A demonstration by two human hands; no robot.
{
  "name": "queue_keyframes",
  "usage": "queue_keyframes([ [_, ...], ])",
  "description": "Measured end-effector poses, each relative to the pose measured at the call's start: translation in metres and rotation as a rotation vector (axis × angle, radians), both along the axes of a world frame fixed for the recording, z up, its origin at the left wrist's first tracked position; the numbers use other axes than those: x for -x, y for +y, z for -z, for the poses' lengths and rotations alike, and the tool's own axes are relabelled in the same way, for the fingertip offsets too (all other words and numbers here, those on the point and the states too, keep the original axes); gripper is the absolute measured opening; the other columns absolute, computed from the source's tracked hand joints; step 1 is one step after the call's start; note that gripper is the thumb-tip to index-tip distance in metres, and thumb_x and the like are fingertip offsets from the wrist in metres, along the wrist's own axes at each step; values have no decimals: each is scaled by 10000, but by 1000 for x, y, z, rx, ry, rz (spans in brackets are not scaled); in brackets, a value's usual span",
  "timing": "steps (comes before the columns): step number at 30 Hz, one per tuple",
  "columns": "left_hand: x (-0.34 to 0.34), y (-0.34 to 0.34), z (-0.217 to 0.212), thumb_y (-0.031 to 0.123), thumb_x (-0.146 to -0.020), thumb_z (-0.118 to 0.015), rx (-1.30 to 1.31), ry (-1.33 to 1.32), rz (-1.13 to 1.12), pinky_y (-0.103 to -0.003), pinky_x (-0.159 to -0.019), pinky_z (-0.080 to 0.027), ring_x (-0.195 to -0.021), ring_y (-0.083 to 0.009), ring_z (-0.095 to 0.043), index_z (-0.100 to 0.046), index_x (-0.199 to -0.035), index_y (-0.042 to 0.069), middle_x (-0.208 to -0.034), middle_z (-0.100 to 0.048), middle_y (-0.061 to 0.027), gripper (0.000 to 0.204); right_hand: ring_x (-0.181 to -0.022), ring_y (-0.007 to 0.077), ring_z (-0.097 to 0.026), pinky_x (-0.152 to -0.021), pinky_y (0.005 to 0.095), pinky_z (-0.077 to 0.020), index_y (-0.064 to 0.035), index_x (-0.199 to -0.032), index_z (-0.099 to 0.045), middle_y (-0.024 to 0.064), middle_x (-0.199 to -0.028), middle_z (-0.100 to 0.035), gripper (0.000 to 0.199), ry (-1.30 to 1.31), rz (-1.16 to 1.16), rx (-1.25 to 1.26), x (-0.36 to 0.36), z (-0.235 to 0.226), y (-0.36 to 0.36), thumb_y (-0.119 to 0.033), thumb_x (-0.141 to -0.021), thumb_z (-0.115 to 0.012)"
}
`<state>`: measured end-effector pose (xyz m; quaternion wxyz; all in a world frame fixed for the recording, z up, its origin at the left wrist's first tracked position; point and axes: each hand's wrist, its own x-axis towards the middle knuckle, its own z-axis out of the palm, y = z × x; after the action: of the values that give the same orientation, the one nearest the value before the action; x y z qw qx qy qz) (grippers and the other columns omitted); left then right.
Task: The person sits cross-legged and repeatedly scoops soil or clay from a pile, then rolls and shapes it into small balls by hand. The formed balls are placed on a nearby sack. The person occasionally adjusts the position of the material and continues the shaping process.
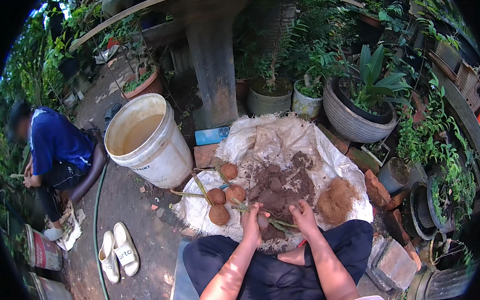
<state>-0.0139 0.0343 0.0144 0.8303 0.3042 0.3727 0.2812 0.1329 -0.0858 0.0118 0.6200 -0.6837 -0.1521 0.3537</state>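
In front of my crossed legs, my left hand (251, 224) grips a small green plant (279, 223) with a dark soil lump at its base. My right hand (304, 218) has its fingers closed at the plant's other end, partly hiding it. Beyond both hands a heap of dark, crumbly soil (275, 189) lies on a white woven sack (328, 150). Several brown fibre-wrapped balls (219, 214), some with green stems, sit left of the soil. To its right rests a bundle of brown coconut fibre (336, 200).
A white bucket (168, 149) of murky water stands at the left, near a blue phone (211, 136). Pale slippers (126, 247) and a green hose (96, 214) lie on the ground. Another person (58, 142) sits far left. Potted plants (361, 115) and bricks (375, 188) edge the right.
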Motion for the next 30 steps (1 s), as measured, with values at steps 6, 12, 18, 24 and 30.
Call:
queue_keyframes([
  [6, -1, -8, 11, 257, -963, -653, -170, 13, -23, -253, -672, -460, -781, -106, -613, -619, -1125, 54, -870, -649, -31, 261, -484, 78, -492, -450, 232, -399, -42, -1215, -467, 57, -732, -633, 292, 31, -82, -83, 14, -27, -17, -167, -989, -603],
  [12, 4, -27, 9, 103, -960, -614, -321, -81, 144, -266, -765, -532, -851, -131, -622, -583, -1312, 46, -1109, -634, -64, 358, -453, 73, -461, -433, 231, -385, -49, -1177, -500, 75, -748, -666, 241, -48, -155, -16, 18, -52, -26, -235, -1030, -542],
  [18, 13, -34, -26, 248, -1025, -551, -358, -44, 342, -252, -705, -535, -774, -125, -629, -565, -1360, 50, -1179, -642, -93, 389, -643, 105, -622, -519, 278, -456, -23, -1023, -558, 45, -753, -646, 217, -233, -215, -154, 22, -52, -42, -239, -1020, -574],
  [24, 14, -51, -61, 347, -1038, -545, -697, 214, 541, -272, -639, -499, -679, -95, -609, -644, -1252, 52, -966, -670, -32, 377, -614, 124, -634, -552, 308, -471, -11, -937, -568, 68, -696, -635, 235, -495, -202, -107, 35, -73, -55, -235, -987, -616],
  [30, 18, -53, -86, 338, -1033, -550, -965, 260, 577, -306, -638, -498, -674, -111, -600, -645, -1012, 21, -787, -630, -11, 332, -661, 108, -608, -601, 296, -475, -1, -940, -604, 78, -733, -642, 233, -519, -191, -166, 38, -93, -55, -230, -981, -619],
])
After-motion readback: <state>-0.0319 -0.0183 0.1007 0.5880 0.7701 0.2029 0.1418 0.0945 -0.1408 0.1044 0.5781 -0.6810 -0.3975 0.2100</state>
